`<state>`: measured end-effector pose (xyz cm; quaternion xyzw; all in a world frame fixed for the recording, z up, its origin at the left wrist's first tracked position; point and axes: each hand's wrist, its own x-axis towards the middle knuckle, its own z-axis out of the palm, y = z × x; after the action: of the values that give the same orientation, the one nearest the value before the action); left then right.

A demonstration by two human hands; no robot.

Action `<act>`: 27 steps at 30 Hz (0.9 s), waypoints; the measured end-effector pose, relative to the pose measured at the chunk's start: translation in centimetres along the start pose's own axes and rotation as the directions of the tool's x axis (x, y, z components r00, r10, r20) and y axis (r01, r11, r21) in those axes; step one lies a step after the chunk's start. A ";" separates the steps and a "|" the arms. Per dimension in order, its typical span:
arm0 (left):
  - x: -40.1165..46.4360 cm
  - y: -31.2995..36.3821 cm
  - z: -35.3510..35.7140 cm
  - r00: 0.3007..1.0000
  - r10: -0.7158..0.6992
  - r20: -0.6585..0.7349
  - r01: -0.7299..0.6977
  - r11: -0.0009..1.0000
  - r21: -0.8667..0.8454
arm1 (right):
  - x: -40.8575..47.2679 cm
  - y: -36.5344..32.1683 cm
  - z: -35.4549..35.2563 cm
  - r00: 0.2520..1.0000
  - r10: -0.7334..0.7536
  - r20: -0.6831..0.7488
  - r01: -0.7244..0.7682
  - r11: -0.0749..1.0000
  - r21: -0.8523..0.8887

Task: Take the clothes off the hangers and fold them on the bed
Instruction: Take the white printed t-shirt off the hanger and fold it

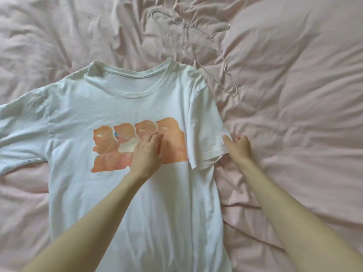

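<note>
Two forearms reach over a white T-shirt on the bed; left hand presses flat, anchoring; right hand pinches the sleeve, likely to fold; hanger lies aside.

A pink duvet spreads to every edge of the view, its cloth crumpled into many soft folds and creases. At the upper right it swells into a smoother, rounded mound. The creases run thickest across the top middle, and deeper shadowed folds gather at the lower right.
</note>
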<state>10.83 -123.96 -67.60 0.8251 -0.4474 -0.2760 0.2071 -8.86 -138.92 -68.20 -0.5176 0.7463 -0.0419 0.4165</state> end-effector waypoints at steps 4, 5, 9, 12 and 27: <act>1.0 3.4 2.6 0.999 -0.020 0.026 0.020 1.000 0.010 | 1.8 0.7 -1.0 0.903 0.145 0.405 -0.322 0.852 0.412; 1.1 4.1 3.1 1.000 -0.012 0.017 0.012 1.000 0.001 | 2.2 0.8 -1.1 0.884 0.129 0.448 -0.336 0.843 0.420; 1.8 5.9 4.8 0.999 -0.001 0.036 0.001 1.000 0.001 | 4.9 0.3 -3.3 0.980 -0.005 0.200 -0.103 0.842 0.530; 2.4 6.7 5.6 0.998 0.028 0.051 -0.032 0.996 0.079 | 7.6 -0.5 -6.3 0.992 -0.084 -0.092 0.119 0.861 0.495; 3.9 8.3 9.0 0.977 0.094 0.190 -0.153 0.932 0.329 | 9.1 2.4 -7.2 0.984 0.098 0.146 -0.161 0.840 0.519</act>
<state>1.62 -132.39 -70.63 0.7918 -0.5558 -0.2504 0.0386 -16.47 -147.82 -69.96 -0.3330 0.7142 -0.1876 0.5863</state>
